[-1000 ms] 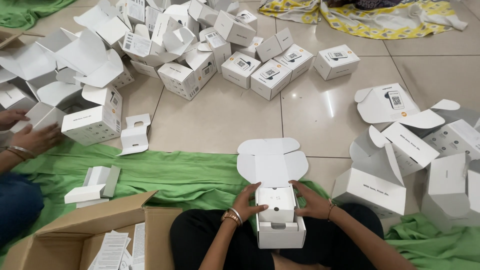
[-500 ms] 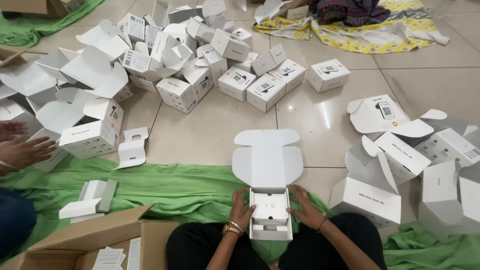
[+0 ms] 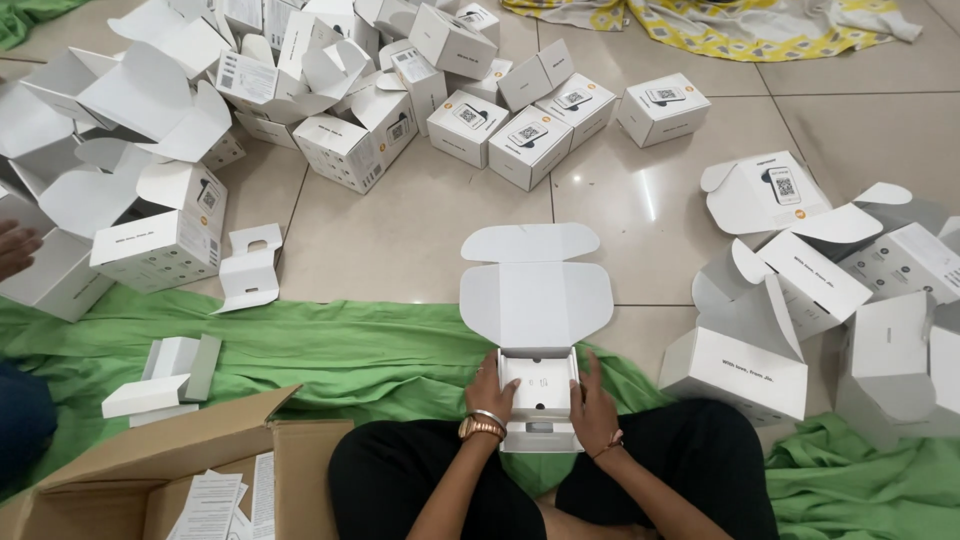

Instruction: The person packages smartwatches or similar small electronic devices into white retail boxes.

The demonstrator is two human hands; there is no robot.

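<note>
A small white cardboard box [image 3: 537,300] stands open in front of my crossed legs, its lid flap folded back flat toward the tiled floor. Inside it lies a white insert tray [image 3: 538,386]. My left hand [image 3: 490,394] grips the box's left side, with bangles and a watch at the wrist. My right hand [image 3: 595,405] presses against the box's right side. Both hands hold the box from either side on the green cloth [image 3: 350,350].
Closed white boxes [image 3: 527,140] sit in a heap at the back. Open, empty boxes [image 3: 150,240] lie at the left and at the right [image 3: 760,350]. A brown carton [image 3: 150,480] with paper leaflets stands at my lower left. Another person's hand [image 3: 15,248] shows at the left edge.
The box has come down from my lap to the cloth, its lid now lying fully open and flat. The view has tilted down and moved closer.
</note>
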